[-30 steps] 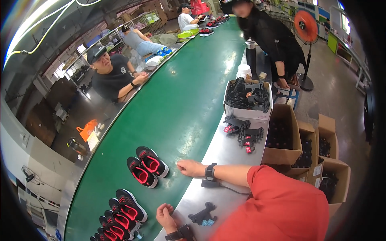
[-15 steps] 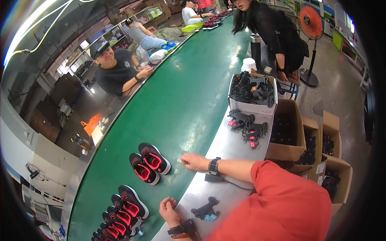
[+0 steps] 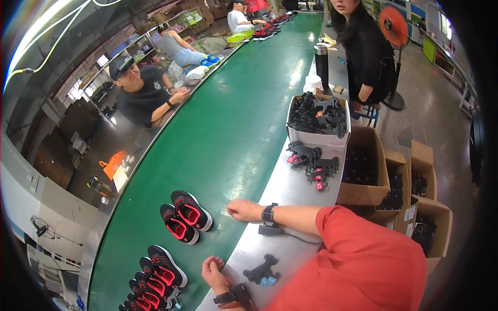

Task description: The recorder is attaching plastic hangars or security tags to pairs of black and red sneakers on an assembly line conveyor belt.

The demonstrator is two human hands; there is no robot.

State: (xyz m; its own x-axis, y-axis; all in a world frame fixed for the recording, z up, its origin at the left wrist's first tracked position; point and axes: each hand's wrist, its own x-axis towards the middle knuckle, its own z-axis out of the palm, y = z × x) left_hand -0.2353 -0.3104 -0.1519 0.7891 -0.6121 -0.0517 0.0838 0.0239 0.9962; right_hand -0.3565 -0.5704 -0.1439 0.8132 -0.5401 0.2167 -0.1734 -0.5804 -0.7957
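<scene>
My right hand (image 3: 244, 210) lies at the green belt's near edge, its fingers loosely curled in with nothing visible in them. Lower down, my left hand (image 3: 212, 270) also has bent fingers and holds nothing I can see. A pair of black sneakers with red linings (image 3: 187, 216) stands on the green conveyor belt (image 3: 207, 140), left of my right hand and apart from it. More such sneakers (image 3: 155, 282) form a tight row at the lower left. Beside my left wrist, black plastic shoe hangers (image 3: 261, 269) with light-blue tags lie on the metal ledge.
More black hangers (image 3: 314, 160), with red tags, lie before a white box full of hangers (image 3: 317, 129). A dark bottle (image 3: 321, 67) stands behind it. Open cartons (image 3: 365, 168) sit at the right. One co-worker (image 3: 142, 90) leans across the belt; another (image 3: 358, 57) is at far right.
The view has shifted slightly. Both sneaker groups sit a little lower along the belt. The co-worker at far right has straightened up from leaning. My hands keep their loose curl.
</scene>
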